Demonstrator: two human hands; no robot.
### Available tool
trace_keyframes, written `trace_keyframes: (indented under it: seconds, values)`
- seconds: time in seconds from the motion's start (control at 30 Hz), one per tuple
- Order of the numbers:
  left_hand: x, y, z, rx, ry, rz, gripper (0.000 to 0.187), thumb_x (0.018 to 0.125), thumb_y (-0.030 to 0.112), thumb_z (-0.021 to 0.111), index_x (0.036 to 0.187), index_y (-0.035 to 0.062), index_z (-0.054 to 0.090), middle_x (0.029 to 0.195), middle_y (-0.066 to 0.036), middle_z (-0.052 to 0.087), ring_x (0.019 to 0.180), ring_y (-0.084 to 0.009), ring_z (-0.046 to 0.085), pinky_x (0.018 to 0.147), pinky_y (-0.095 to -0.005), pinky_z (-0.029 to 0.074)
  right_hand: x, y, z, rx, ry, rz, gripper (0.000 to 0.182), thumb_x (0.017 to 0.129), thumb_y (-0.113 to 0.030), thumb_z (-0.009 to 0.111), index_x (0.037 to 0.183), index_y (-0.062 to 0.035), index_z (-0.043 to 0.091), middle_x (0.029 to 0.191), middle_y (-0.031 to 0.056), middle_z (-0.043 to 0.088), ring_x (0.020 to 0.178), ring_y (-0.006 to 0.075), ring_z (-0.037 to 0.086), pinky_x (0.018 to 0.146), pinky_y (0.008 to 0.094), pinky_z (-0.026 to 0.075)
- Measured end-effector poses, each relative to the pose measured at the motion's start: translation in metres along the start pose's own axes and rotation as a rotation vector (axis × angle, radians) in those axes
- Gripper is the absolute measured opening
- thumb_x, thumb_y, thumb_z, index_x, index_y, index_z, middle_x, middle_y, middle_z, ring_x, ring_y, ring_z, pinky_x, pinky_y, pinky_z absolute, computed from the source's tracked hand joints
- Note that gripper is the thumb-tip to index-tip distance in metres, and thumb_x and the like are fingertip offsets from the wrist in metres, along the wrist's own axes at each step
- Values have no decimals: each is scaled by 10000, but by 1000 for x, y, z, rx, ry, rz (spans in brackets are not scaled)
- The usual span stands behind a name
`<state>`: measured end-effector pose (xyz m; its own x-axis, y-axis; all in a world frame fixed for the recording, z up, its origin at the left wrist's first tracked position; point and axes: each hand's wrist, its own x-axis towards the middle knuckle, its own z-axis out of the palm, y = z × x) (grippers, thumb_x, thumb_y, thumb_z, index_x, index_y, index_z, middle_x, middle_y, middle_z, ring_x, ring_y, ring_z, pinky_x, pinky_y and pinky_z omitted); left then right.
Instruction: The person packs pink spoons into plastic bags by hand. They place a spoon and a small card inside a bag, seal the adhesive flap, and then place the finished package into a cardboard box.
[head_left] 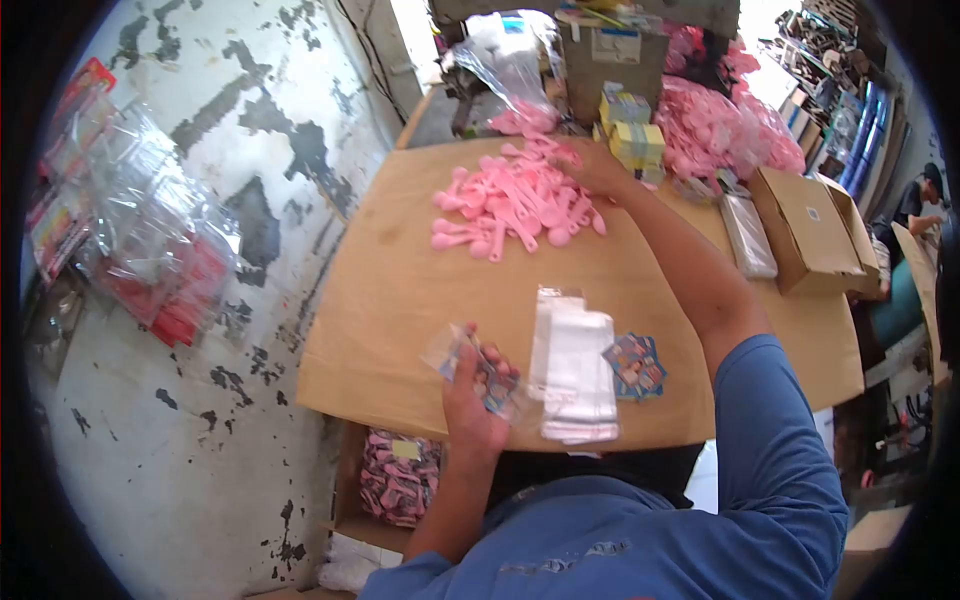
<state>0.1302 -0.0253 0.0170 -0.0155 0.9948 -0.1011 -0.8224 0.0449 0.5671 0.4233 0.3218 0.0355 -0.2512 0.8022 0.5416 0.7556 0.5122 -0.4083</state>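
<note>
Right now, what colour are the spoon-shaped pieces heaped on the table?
The spoon-shaped pieces are pink, seen best in the head view.

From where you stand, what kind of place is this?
It looks like a small packing workshop. There is a heap of pink plastic spoons on the table, a stack of clear bags near the table's front edge, and an open cardboard box beside them on the right.

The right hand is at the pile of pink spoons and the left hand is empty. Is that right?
Not quite: the left hand isn't empty. The head view shows it holding a small clear bag with something colourful in it. The right hand is at the pile of pink spoons.
</note>
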Motion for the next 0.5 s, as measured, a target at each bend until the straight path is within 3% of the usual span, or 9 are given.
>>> trace_keyframes:
  seconds: [0.1,0.13,0.23,0.37,0.5]
  values:
    - [-5,5,-8,13,23,10,412,1079,299,611,1427,100,515,942,-25,611,820,-125,609,820,-352,553,18,8,20,-159,-81,24,702,960,-659,581,1432,-141,617,1375,202,660,1256,407,621,1082,481,471]
    - [-4,7,-11,13,26,18,422,1078,304,613,1431,97,512,946,-27,609,823,-122,608,821,-346,548,15,9,21,2,-229,73,722,947,-732,528,1418,-196,637,1391,177,658,1271,394,612,1096,488,457]
    - [-1,13,-16,11,36,27,432,1078,309,613,1437,92,507,947,-28,607,826,-120,605,822,-339,543,4,6,28,-218,-222,122,739,932,-764,515,1401,-210,652,1364,156,677,1274,369,611,1098,502,446]
    - [3,14,-18,15,26,-3,436,1085,310,598,1446,86,499,948,-32,600,833,-121,599,827,-341,548,-29,-3,21,-291,-102,-90,715,946,-753,506,1385,-210,664,1358,149,672,1252,366,624,1089,532,442]
    - [12,12,-25,-1,7,-40,451,1092,317,581,1466,83,483,965,-34,595,839,-126,599,833,-352,555,-46,-58,-24,-46,-358,154,672,991,-654,542,1403,-131,638,1410,191,615,1264,380,597,1102,462,439]
